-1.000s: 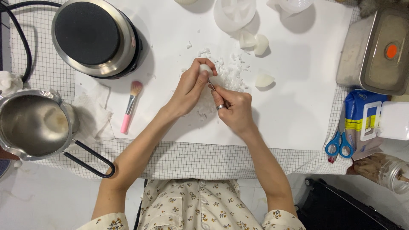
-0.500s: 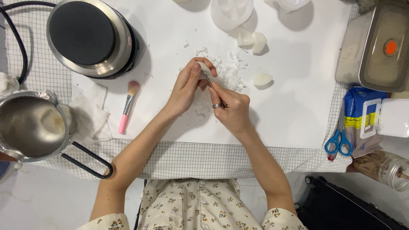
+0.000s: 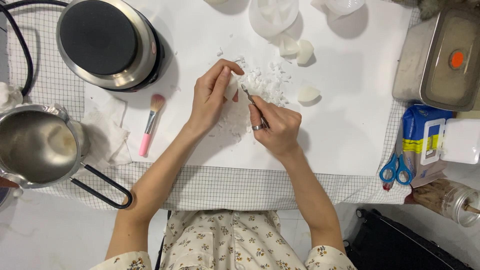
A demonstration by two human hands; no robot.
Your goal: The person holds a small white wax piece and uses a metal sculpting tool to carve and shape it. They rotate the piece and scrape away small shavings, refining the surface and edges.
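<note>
Open room: the white sheet of paper (image 3: 345, 125) covering the table is bare to the right of and below the hands; its near edge lies over a black-and-white checked cloth (image 3: 240, 187) that runs to the table's front edge.
Left side: a round black electric hot plate with a steel rim (image 3: 107, 42) stands at the upper left, just beside the paper's corner; a pink-handled soft brush (image 3: 150, 122) lies near the left forearm, next to a crumpled white tissue (image 3: 105, 137); a steel melting pot with a black wire handle (image 3: 37, 145) sits at the left edge.
Right side: a rectangular steel tray (image 3: 440, 55), a blue and yellow packet (image 3: 417, 140) and blue-handled scissors (image 3: 395, 167) crowd the right edge, well apart from the hands.
Above the hands: two white wax chunks (image 3: 295, 47) and a third (image 3: 307, 93) lie near a heap of white wax shavings (image 3: 265, 82).
Left hand (image 3: 212, 97): raised over the paper, fingers (image 3: 220, 75) curled and closed around a small white wax piece (image 3: 231, 87), pinching it at mid-sheet just left of the shavings.
Right hand (image 3: 277, 125): wears a ring, fingers wrapped shut around a thin metal carving tool (image 3: 252, 100); the tool's tip touches the wax piece.
Arms: both forearms rise from the bottom edge and converge at the sheet's middle.
</note>
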